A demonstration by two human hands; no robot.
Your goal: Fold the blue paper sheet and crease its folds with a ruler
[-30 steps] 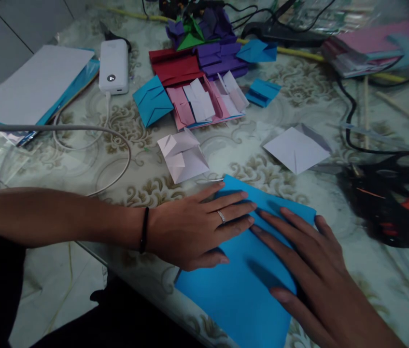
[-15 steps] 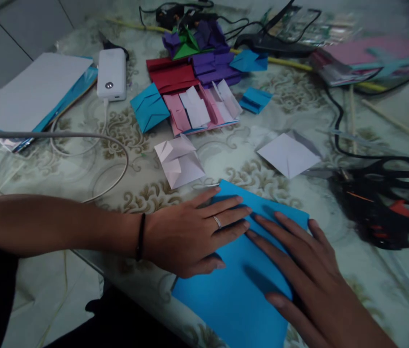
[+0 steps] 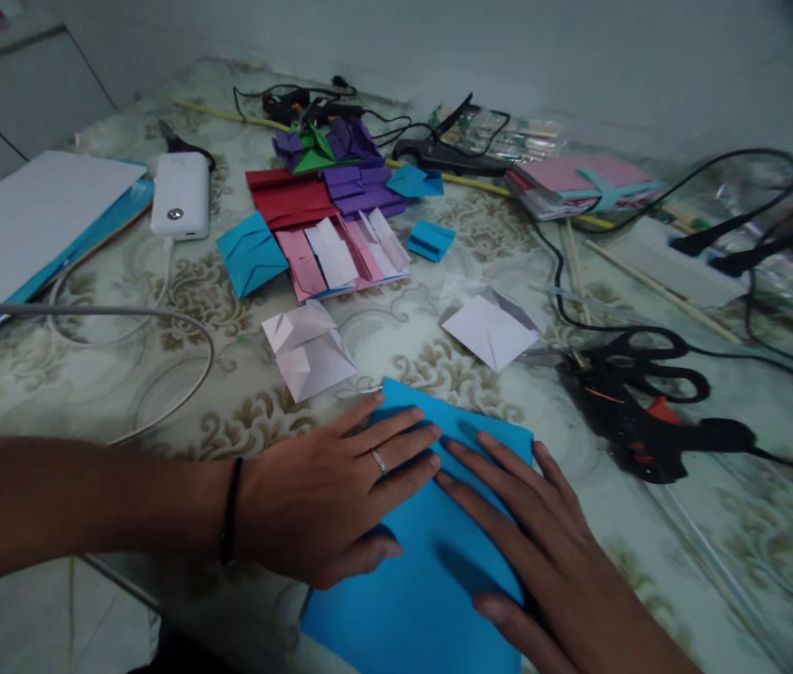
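A sheet of blue paper (image 3: 424, 562) lies on the table in front of me, its near part cut off by the bottom of the view. My left hand (image 3: 340, 487) rests flat across its left side, fingers outstretched, a ring on one finger. Over the right side my right hand (image 3: 536, 534) spreads its fingers on the paper, fingertips close to those of the left. Just beyond the sheet are two folded white papers, one at the left (image 3: 308, 351) and one at the right (image 3: 492, 329).
Folded pieces in red (image 3: 289, 198), purple (image 3: 360, 190), pink and blue lie farther back. Scissors (image 3: 649, 360) and a black glue gun (image 3: 649, 431) are at the right. A white power bank (image 3: 181, 197) with its cable and stacked paper sheets (image 3: 37, 215) sit at the left.
The camera view has tilted up and swung right, so everything appears lower and farther left. Both hands keep nearly the same flat pose on the blue paper.
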